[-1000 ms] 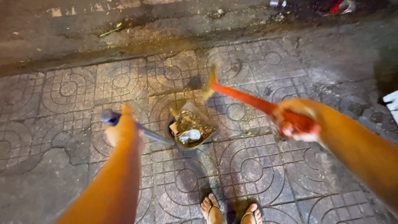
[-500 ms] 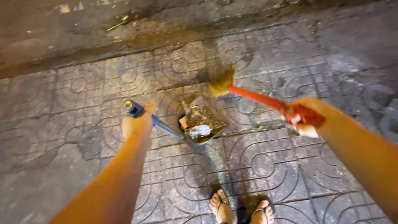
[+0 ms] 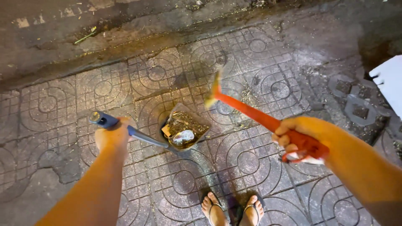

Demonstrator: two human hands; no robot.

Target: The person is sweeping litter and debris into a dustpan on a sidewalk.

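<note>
Head view: the fingers point(image 3: 284, 138) of the right hand point(image 3: 299, 134) are seen curled tightly around the red handle of a broom point(image 3: 251, 112), with the knuckles turned toward the camera. The handle is held slanting up and to the left, and its straw-coloured bristles point(image 3: 213, 90) are blurred above the paving, just beyond the far edge of a dustpan point(image 3: 184, 129). A red loop and something pale are seen at the butt of the handle, under the hand.

The left hand point(image 3: 112, 136) is closed around the blue-grey handle point(image 3: 125, 129) of the dustpan; its fingers are hidden behind the back of the hand, but the grip is clearly wrapped on the shaft. The capped end of this handle is seen sticking out to the left of the hand, and the shaft runs right and down to the pan.

The dustpan is set on the patterned paving tiles point(image 3: 247, 163), between the two hands and ahead of the feet. It is filled with brownish debris and a crumpled pale wrapper point(image 3: 184, 136).

Two feet in flip-flops point(image 3: 232, 209) are shown at the lower edge. A dirty kerb and gutter point(image 3: 125, 37) run across the top, and a white object point(image 3: 391, 81) is cut off at the right edge.
</note>
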